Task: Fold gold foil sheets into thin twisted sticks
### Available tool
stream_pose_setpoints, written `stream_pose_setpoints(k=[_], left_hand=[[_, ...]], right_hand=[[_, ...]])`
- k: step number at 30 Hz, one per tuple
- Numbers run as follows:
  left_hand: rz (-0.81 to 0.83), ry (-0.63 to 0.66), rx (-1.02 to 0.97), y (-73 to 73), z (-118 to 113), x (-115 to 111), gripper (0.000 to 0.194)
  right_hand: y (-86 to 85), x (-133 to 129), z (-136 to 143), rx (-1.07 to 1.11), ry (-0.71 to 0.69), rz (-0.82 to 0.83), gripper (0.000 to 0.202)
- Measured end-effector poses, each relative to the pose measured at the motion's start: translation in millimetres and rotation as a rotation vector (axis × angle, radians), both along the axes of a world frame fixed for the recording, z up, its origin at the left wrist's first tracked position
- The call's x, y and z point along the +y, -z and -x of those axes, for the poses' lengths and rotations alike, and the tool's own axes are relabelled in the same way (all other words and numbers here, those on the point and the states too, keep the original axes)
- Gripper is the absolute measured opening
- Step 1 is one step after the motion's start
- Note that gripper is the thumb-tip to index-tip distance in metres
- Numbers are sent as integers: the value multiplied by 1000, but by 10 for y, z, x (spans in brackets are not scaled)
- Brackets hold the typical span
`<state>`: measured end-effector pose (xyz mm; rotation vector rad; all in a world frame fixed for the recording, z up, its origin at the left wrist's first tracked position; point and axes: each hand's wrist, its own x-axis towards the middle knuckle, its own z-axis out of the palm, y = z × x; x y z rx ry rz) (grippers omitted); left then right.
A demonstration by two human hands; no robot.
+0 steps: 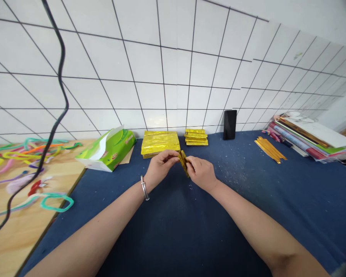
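Note:
Between my two hands is a small folded piece of gold foil paper (183, 161), held tilted above the dark blue cloth. My left hand (162, 166), with a silver bangle at the wrist, pinches its upper left end. The fingers of my right hand (200, 172) are closed on its right side. Just behind my left hand lies a thick stack of shiny gold paper sheets (160, 141). To the right of that stack sits a smaller pile of narrow folded gold strips (196, 137). My fingers hide part of the held piece.
A green tissue pack (115, 148) lies at the left. Colourful pipe cleaners (57, 202) are spread over a wooden board (14, 246), crossed by a black cable (62, 77). A black phone (230, 125) leans on the tiled wall. Gold strips (271, 150) and stacked books (308, 138) are right.

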<state>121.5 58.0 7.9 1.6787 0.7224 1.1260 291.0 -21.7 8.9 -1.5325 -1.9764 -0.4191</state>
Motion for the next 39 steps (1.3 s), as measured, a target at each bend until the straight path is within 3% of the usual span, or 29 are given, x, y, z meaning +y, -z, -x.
stream_pose_setpoints(k=[10, 23, 39], left_hand=[[-20, -42, 39, 15, 10, 1, 22], [-117, 19, 51, -45, 27, -6, 17], [42, -28, 55, 30, 13, 32, 22]], right_hand=[[17, -12, 26, -67, -18, -5, 25], [42, 2, 18, -95, -18, -9, 26], [8, -17, 40, -20, -28, 24, 25]])
